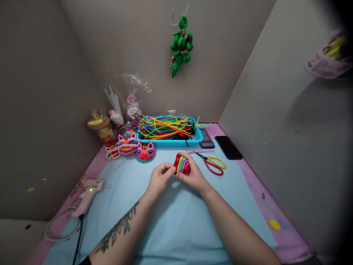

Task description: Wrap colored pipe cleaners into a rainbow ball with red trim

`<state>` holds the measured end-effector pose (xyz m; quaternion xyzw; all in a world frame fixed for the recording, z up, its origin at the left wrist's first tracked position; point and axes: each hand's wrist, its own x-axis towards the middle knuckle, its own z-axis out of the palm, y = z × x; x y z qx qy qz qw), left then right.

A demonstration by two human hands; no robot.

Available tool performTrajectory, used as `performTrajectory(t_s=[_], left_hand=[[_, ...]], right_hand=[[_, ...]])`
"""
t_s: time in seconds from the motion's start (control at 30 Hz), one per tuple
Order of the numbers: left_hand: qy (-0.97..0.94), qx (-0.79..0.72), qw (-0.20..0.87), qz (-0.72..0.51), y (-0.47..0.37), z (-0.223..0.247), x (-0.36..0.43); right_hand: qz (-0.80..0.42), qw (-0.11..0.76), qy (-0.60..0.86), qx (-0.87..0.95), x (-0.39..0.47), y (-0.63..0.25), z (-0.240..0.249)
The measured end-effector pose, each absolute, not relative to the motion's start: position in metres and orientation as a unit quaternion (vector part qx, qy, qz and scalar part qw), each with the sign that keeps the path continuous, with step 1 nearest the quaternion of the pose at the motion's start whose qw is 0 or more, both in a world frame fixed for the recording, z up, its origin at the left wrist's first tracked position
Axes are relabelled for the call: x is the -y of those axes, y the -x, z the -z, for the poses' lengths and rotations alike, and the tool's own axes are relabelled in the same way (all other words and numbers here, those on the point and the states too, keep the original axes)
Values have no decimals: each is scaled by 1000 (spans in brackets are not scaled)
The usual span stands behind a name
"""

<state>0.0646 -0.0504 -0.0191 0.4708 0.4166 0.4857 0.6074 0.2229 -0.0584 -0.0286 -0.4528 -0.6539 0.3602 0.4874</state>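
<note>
A small rainbow-striped piece of fuzzy pipe cleaners (182,165), red at both ends, is held up between my hands over the blue cloth. My right hand (194,173) wraps its thumb and fingers around the right side of the piece. At the left edge, my left hand (163,176) pinches it between thumb and fingertips. Just right of my right hand lie scissors (213,163) with one yellow and one red handle. A pink-purple stem (202,151) rests above them.
Behind stands a blue tray (168,144) heaped with colourful pipe cleaners. Several fuzzy animal-face crafts (145,151) sit at back left. A pink glue gun (88,197) with a green light and cord lies left. A black phone (228,147) lies right.
</note>
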Motion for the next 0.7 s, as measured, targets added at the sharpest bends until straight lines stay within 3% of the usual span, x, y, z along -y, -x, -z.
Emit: performTrajectory(t_s=[0.7], left_hand=[[-369, -350, 712, -484, -66, 15, 50]], right_hand=[[-336, 475, 428, 692, 57, -224, 26]])
